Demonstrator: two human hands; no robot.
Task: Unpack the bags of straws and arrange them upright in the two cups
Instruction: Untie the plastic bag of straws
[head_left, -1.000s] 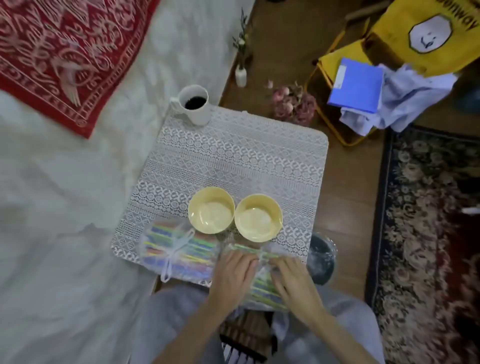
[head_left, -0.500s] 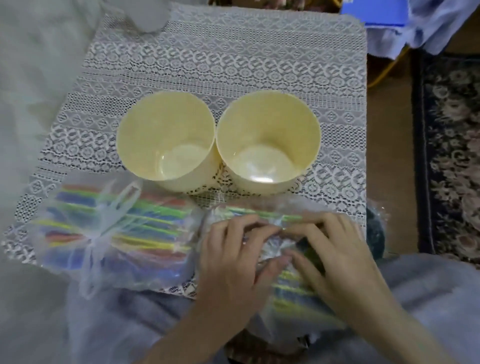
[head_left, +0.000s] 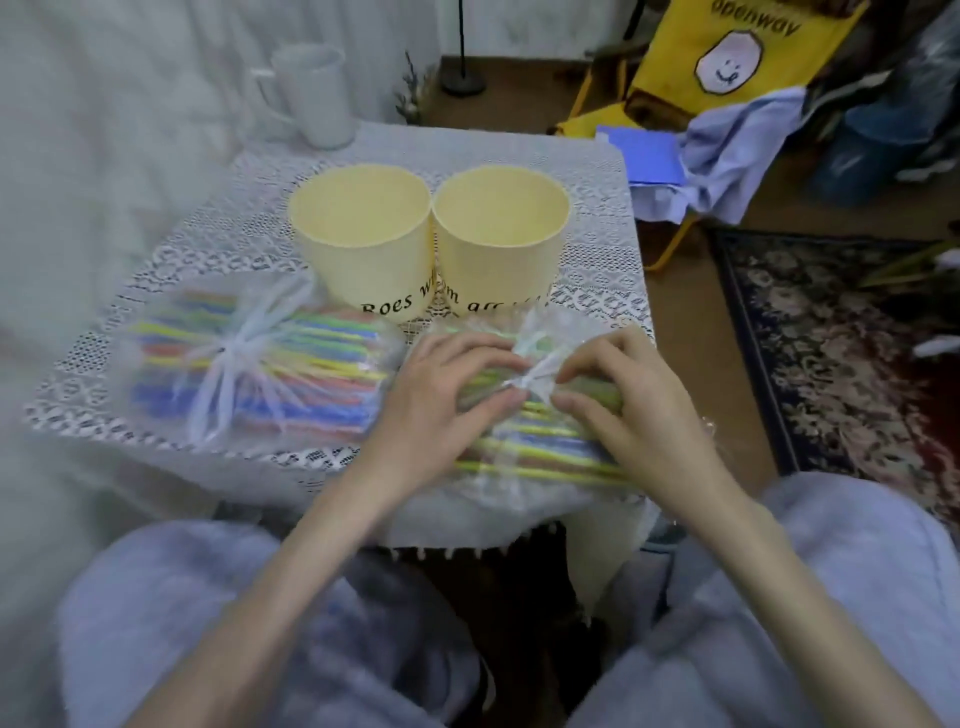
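Two pale yellow cups stand side by side and hold nothing: the left cup (head_left: 363, 244) and the right cup (head_left: 501, 239). A tied clear bag of coloured straws (head_left: 260, 364) lies at the left front of the table. A second bag of straws (head_left: 540, 441) lies at the right front. My left hand (head_left: 441, 400) and my right hand (head_left: 623, 400) both rest on it, and their fingers pinch the knotted plastic tie (head_left: 532, 364) at its top.
A lace cloth (head_left: 597, 249) covers the small table. A white mug (head_left: 311, 93) stands at its far left corner. A yellow chair (head_left: 727, 57) with blue cloth and a blue folder (head_left: 649, 156) is at the right, and a patterned rug (head_left: 831, 332) covers the floor.
The view has tilted lower, so the cups show from the side. Both hands stay on the right bag, their fingertips now gathered on its knot.
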